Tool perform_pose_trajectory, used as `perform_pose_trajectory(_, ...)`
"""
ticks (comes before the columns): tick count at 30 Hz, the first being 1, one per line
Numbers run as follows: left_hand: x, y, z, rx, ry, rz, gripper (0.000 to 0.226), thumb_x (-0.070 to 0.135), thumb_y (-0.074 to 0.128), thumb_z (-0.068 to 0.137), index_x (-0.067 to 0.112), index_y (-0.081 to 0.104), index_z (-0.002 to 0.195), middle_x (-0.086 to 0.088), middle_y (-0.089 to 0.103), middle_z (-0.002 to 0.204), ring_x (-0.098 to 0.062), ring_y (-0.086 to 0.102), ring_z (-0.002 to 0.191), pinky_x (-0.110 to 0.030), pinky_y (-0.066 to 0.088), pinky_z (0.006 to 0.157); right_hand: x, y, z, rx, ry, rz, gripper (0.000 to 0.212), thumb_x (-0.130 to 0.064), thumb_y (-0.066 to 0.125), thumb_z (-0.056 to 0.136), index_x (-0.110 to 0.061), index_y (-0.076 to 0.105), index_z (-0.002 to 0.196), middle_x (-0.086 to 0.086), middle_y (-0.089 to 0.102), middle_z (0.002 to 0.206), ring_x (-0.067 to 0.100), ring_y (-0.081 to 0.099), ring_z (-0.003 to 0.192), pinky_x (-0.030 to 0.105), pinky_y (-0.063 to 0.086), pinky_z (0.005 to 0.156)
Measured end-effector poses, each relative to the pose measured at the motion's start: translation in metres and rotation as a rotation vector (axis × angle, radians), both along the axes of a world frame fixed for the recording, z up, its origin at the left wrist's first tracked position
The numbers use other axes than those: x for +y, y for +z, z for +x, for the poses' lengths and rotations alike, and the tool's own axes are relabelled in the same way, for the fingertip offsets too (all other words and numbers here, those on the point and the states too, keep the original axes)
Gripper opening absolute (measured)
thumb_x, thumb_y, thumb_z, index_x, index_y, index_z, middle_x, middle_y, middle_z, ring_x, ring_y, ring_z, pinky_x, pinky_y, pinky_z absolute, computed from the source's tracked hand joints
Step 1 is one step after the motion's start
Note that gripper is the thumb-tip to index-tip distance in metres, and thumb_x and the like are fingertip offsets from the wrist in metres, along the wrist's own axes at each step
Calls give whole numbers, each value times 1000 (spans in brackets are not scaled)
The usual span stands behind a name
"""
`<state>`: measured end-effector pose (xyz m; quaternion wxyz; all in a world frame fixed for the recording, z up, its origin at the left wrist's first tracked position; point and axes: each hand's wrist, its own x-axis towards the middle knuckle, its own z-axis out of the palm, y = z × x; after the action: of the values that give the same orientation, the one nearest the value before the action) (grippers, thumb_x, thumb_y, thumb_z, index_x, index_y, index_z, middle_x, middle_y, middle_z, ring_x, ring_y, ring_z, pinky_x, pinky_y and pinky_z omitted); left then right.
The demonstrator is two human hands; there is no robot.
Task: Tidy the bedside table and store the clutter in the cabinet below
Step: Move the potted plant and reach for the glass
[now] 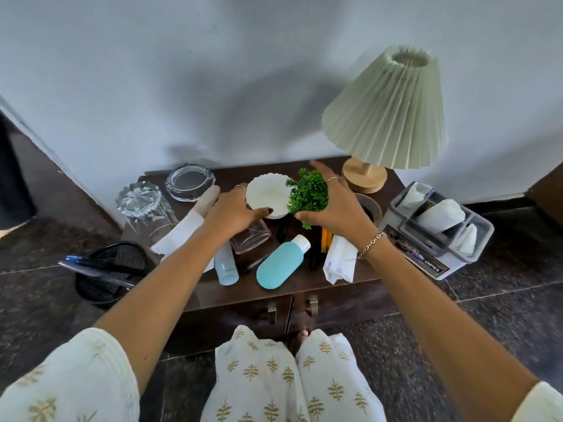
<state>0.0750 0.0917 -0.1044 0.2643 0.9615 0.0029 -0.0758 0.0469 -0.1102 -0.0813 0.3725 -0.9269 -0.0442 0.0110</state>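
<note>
Left hand (234, 208) grips the near rim of the white scalloped bowl (265, 193), thumb curled over the edge. Right hand (332, 202) is wrapped round the small green plant (307, 193), fingers spread behind the foliage. Both sit mid-table (350, 283), touching each other.

Clutter near the front edge: teal bottle (280, 263), white tube (226, 266), clear square glass (251, 236) just under the left wrist, folded paper packet (339, 260), pencils (326, 239). Lamp (387, 111) back right. Cabinet doors (271, 312) below look shut.

Risks: lifting both at once, the left forearm may clip the glass; plant leaves may snag the bowl rim; both hands full, none free for the doors.
</note>
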Motion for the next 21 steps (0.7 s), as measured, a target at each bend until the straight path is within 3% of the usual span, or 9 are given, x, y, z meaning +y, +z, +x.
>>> perform_pose_trajectory(3, 2, -5, 1, -12, -29, -3, 74, 58, 65, 75, 21, 43, 135, -4, 63, 123, -26, 57, 112, -43, 49, 92, 2, -6, 7, -72, -41, -53, 74, -30, 76, 72, -24, 39, 135, 10, 47, 127, 24, 50, 114, 31, 41, 94)
perform_pose_trajectory(7, 5, -7, -1, -23, -22, -30, 78, 60, 66, 73, 23, 41, 138, -1, 64, 119, -22, 60, 106, -40, 51, 89, 4, -9, 13, -155, -110, -37, 49, -18, 71, 72, -16, 53, 119, 11, 60, 105, 25, 59, 96, 29, 46, 80)
perform_pose_trajectory(10, 6, -12, 0, -53, -37, -52, 74, 54, 66, 76, 23, 41, 138, -2, 65, 119, -21, 61, 105, -34, 49, 85, 6, -2, 12, -189, -113, -58, 43, -14, 68, 70, -14, 58, 112, 10, 63, 95, 25, 60, 90, 33, 50, 79)
perform_pose_trajectory(12, 6, -13, 1, -51, -35, -42, 74, 51, 66, 78, 22, 38, 141, -3, 64, 119, -22, 60, 106, -28, 44, 80, 9, 11, 7, -241, -100, -64, 38, -12, 68, 73, -11, 58, 109, 7, 62, 90, 22, 59, 86, 29, 47, 73)
perform_pose_trajectory(16, 8, -17, 0, -86, -27, -69, 81, 54, 67, 75, 21, 38, 142, -5, 64, 121, -22, 58, 110, -35, 48, 92, 17, 54, 2, -357, -80, -30, 29, -12, 67, 75, -8, 57, 101, 5, 61, 84, 17, 56, 77, 22, 44, 64)
perform_pose_trajectory(19, 8, -16, -3, -92, -10, -134, 81, 51, 70, 75, 19, 38, 142, -4, 63, 121, -21, 57, 112, -34, 46, 93, 28, 77, 11, -390, -61, 14, 33, -15, 69, 75, -11, 56, 104, 0, 57, 85, 12, 51, 76, 5, 37, 58)
perform_pose_trajectory(21, 6, -16, -4, -79, 5, -120, 84, 50, 69, 77, 17, 33, 145, -6, 59, 126, -22, 53, 118, -33, 42, 93, 39, 80, 20, -383, -31, 34, 35, -15, 70, 74, -10, 55, 106, 0, 56, 86, 13, 51, 76, 9, 36, 57)
